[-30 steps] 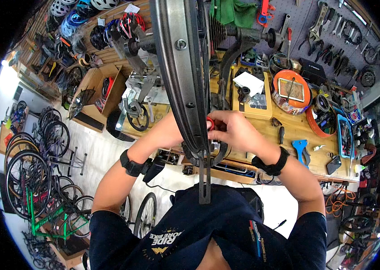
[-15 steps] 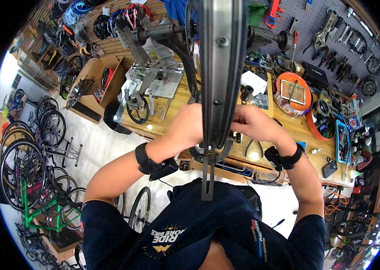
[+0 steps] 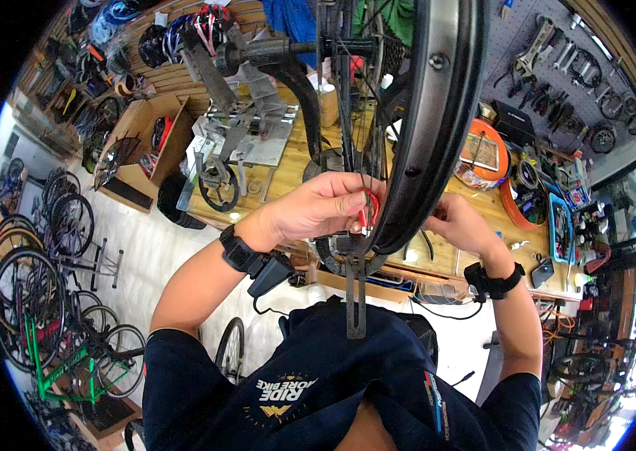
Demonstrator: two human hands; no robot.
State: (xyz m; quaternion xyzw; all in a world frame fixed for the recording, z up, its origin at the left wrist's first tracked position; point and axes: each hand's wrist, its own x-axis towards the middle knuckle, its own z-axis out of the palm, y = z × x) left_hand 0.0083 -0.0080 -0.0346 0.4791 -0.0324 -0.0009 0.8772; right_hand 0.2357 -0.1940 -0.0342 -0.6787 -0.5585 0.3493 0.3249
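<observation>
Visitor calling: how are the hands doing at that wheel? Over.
Left hand: pinching small red tool. Right hand: right of the wheel rim, grip unclear. Rim in the way, hiding the fingertips.

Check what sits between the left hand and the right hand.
In the head view, the wheel rim comes between the left hand and the right hand, along with the small red tool that the left hand pinches.

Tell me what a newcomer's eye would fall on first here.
Probably the big dark wheel rim, slanting down from the top edge, just right of centre. Next, the small red tool in the left hand's fingers, left of the rim's lower end, with the right hand on the other side. Then the bright blue cloth hanging at top centre.
</observation>
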